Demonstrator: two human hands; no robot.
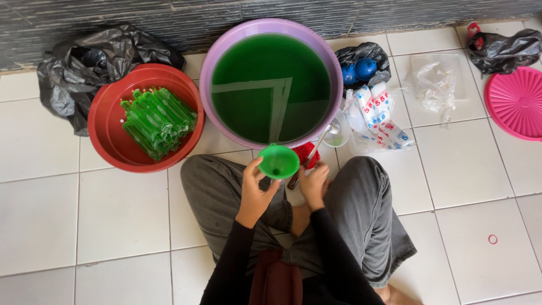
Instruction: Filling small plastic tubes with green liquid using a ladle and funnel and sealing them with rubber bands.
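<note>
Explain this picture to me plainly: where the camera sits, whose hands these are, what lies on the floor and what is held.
The one picture comes from a camera worn on a person's head, looking down at their crossed legs on a white tiled floor. The left hand holds a small green plastic funnel. The right hand grips something hidden beneath it. Ahead stands a wide purple plastic basin of green liquid. Beside it a red plastic bowl holds long sealed tubes of green liquid. A round pink plastic lid and black plastic bags lie around.
</note>
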